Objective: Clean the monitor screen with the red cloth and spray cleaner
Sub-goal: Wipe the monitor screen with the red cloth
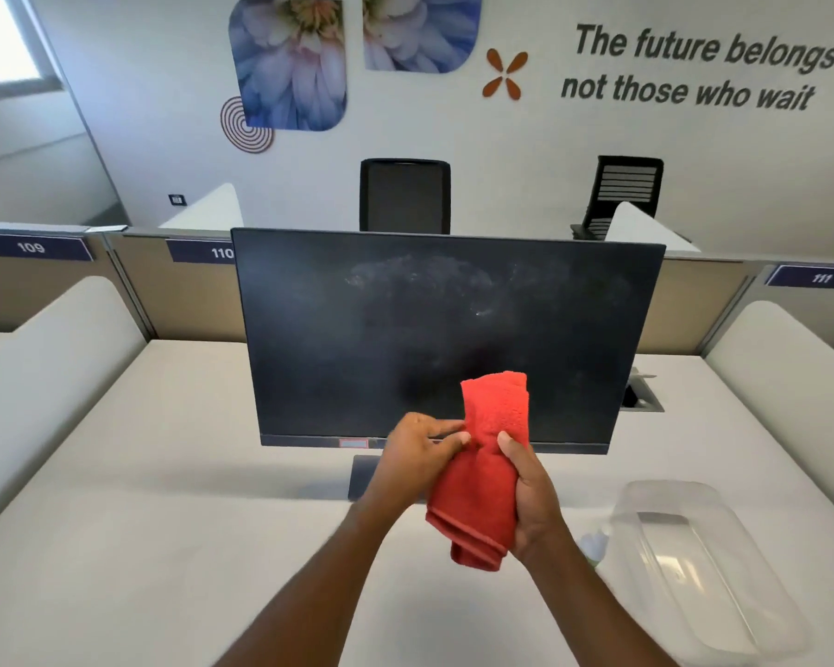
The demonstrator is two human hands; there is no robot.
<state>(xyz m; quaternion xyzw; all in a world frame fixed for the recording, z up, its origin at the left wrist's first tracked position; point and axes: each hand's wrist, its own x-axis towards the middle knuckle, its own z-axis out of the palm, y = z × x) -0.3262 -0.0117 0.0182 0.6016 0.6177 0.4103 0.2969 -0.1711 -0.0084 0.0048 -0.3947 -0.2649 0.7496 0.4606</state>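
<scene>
A black monitor (434,329) stands on the white desk, its dark screen marked with pale smears near the top. In front of its lower edge I hold a folded red cloth (482,479) upright. My right hand (530,503) grips the cloth around its middle, thumb on the front. My left hand (420,454) pinches the cloth's left edge with its fingertips. A whitish spray bottle (595,546) lies mostly hidden behind my right wrist, beside the plastic tub.
A clear plastic tub (694,565) lies on the desk (140,522) at the right. White curved dividers (44,377) flank the desk on both sides. A cable port (641,397) sits open behind the monitor's right side. Two black chairs (405,195) stand beyond the partition.
</scene>
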